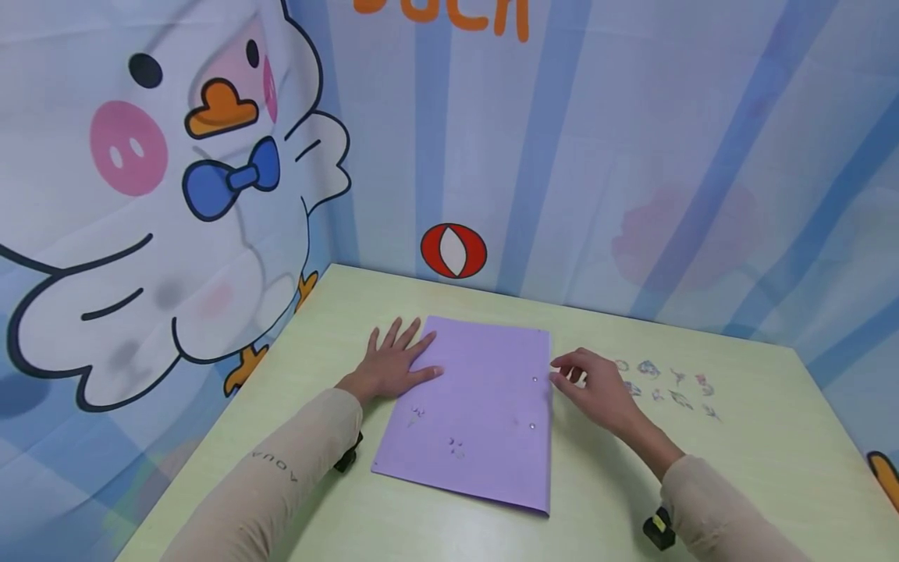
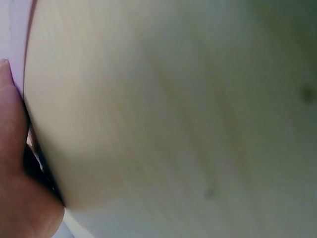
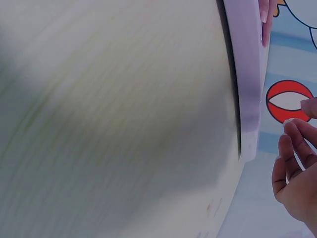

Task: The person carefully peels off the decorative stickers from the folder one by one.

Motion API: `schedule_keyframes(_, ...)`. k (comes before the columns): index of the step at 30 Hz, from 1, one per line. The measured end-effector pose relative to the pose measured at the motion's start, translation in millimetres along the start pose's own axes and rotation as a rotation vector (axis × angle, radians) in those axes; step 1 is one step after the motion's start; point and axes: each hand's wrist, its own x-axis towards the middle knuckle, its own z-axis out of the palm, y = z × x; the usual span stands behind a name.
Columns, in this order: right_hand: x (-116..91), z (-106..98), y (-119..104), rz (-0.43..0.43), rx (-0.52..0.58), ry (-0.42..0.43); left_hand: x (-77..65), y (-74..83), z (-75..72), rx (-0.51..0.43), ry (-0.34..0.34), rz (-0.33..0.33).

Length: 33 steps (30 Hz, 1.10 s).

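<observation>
A purple folder [image 1: 477,398] lies on the table, with small clear or silvery marks on its lower left and two small round dots near its right edge. My left hand [image 1: 389,367] rests with spread fingers on the folder's upper left edge, the thumb lying on the cover. Beside the right edge is my right hand [image 1: 593,386], its fingers loosely bent. In the right wrist view a gap shows between the thumb and fingers of that hand [image 3: 297,168]; I see nothing held there. The folder's purple edge [image 3: 245,74] runs next to it.
Several small flower-like pictures [image 1: 680,400] lie in rows on the pale table [image 1: 758,468], right of my right hand. A printed cloth [image 1: 562,156] with a duck and a red ball stands behind the table and along its left side.
</observation>
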Motion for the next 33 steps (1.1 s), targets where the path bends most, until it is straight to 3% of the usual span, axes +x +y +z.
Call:
schedule_keyframes(21,33.6,39.7,-57.3,-0.082,0.128,-0.09,-0.3,0.6,-0.7,-0.003,-0.004,-0.005)
schedule_keyframes(33,42.4,72.9,-92.7,-0.138,0.136,-0.22,-1.9,2.6,-2.4,0.012,0.003,-0.017)
